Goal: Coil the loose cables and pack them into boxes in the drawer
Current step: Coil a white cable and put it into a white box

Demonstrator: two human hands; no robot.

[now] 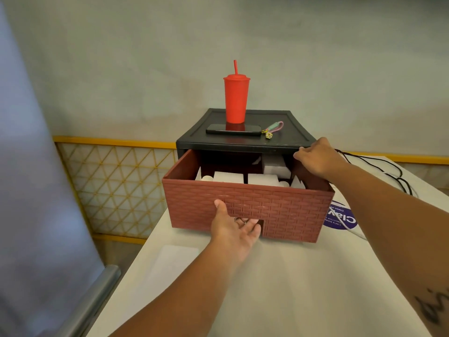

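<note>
The left grip hooks the front notch of the open brown drawer. The right grip clasps a corner of the black cabinet.

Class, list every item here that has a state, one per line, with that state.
drawer: pulled partly open
white boxes: inside the drawer
tumbler: upright, lidded
phone: flat, screen dark
black cable: loose, uncoiled
left hand: grips drawer handle notch
right hand: holds frame corner
</note>
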